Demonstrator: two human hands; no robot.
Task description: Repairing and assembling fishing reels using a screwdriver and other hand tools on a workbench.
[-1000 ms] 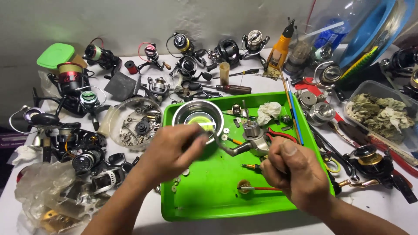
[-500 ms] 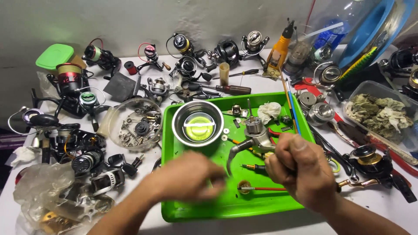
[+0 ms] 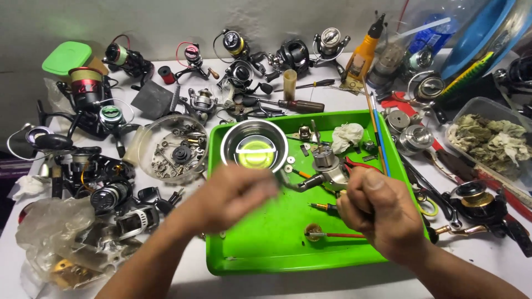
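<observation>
A silver spinning reel body sits over the middle of the green tray, its stem pointing left. My right hand is closed in a fist against the reel's right side and appears to grip it. My left hand hovers over the tray's left half, just below the steel bowl. It is motion-blurred, so I cannot make out whether it holds anything. A small orange-tipped screwdriver and a red-handled brush lie on the tray near my right hand.
A white tissue wad lies at the tray's back. A clear dish of small parts and several fishing reels crowd the left. A brown-handled screwdriver, a yellow oil bottle and a rag box stand behind and right.
My left hand dipped toward me over the tray's front, then came back up toward the bowl. My right hand and the reel body stayed almost in place.
</observation>
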